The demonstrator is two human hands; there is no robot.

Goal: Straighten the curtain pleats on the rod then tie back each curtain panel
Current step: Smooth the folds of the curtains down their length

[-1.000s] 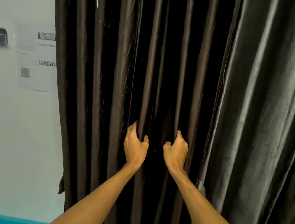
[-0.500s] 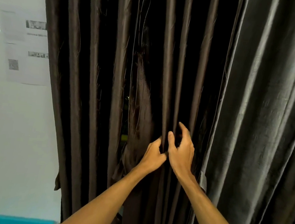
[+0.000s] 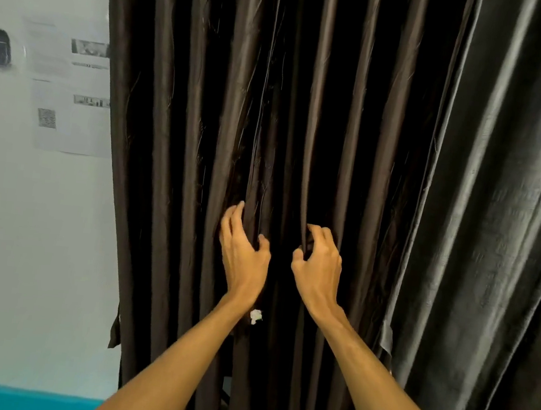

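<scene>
My right hand (image 3: 317,266) is clamped on a rounded pleat (image 3: 310,142) of the dark brown curtain panel (image 3: 177,126), with the fingers hooked behind it and the thumb closing in front. Just to its left, with a dark gap between them, my left hand (image 3: 244,256) is curled round a flatter fold (image 3: 261,170), the thumb on its near face and the fingers reaching behind.

Both arms stretch forward at about the same height. The brown panel hangs straight ahead in tall vertical pleats. The ones further left look even, but those above my left hand look crumpled and bunched.

A small white scrap (image 3: 255,316) sits on the fabric by my left wrist (I cannot tell what it is). A grey curtain panel (image 3: 499,197) hangs beside the brown one on the right.

To the left are a pale wall with printed sheets (image 3: 69,91) and, low down, a teal edge (image 3: 4,398). The rod is out of sight above.

To do this step well, I judge I should keep both grips light, draw the two folds apart evenly, and run my hands down so the crease carries along the whole length.
</scene>
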